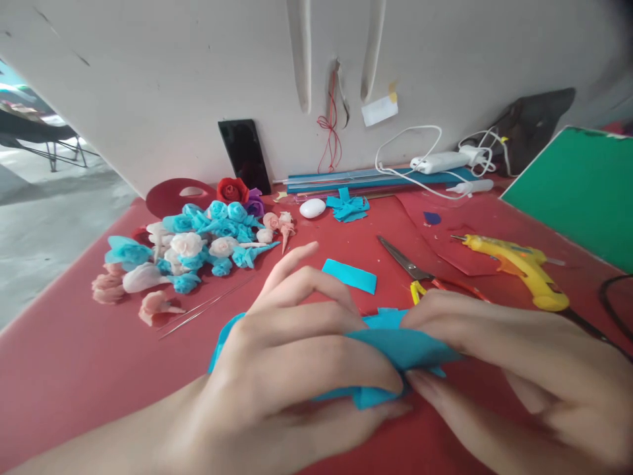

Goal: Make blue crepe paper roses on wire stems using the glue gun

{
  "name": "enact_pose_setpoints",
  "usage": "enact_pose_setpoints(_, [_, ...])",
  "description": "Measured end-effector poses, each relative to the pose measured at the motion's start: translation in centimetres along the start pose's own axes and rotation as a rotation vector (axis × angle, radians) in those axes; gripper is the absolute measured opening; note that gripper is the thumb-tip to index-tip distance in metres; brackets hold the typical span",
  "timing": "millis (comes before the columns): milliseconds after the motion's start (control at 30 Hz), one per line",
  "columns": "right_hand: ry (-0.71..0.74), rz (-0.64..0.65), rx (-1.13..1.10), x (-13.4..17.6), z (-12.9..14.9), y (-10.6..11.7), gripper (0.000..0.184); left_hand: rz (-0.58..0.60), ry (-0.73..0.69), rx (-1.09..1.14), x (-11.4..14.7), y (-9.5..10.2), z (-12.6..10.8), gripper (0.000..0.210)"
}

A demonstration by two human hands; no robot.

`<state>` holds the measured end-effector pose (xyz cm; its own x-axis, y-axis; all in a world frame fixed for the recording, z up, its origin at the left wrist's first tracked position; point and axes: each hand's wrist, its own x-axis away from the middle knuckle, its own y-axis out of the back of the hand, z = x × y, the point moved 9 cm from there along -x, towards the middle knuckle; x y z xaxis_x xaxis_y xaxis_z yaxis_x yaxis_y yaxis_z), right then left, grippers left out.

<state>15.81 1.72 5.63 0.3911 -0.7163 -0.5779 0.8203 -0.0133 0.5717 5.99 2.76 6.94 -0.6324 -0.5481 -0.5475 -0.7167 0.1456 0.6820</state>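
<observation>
Both hands grip a blue crepe paper piece (405,346) low in the middle of the view. My left hand (297,356) pinches it between thumb and index finger, with the other fingers fanned out above. From the other side, my right hand (514,356) pinches the same paper, its thumb and fingertips close to the left ones. More blue paper shows behind the left wrist, partly covered. Beyond the fingers lies a flat blue paper rectangle (349,276). A pair of scissors (410,264) rests just past the right hand, its handles partly hidden.
Paper flowers (198,241) in blue, white and pink pile up at left, near thin wires (198,310). A yellow glue gun (519,264) lies at right. At the back are blue strips (348,206), a white egg-shaped object (312,209), a phone (244,155) and a power strip (440,161).
</observation>
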Motion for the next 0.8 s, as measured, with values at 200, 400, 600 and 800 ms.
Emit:
enact_pose_setpoints(200, [0.051, -0.086, 0.104, 0.2, 0.3, 0.4, 0.023, -0.073, 0.061, 0.05, 0.5, 0.1, 0.5, 0.012])
enact_pose_setpoints(400, [0.058, -0.161, 0.139, 0.9, -0.1, 0.5, 0.022, -0.134, 0.104, 0.096, 0.9, 0.2, 1.3, 0.022])
enact_pose_setpoints(600, [-0.001, -0.13, 0.113, 0.9, -0.4, -0.2, 0.024, -0.195, 0.207, 0.204, 2.0, -0.1, 2.4, 0.054])
enact_pose_setpoints(800, [0.057, -0.068, 0.089, 0.3, -0.1, -0.5, 0.026, -0.171, 0.227, 0.208, 1.9, -0.6, 2.8, 0.058])
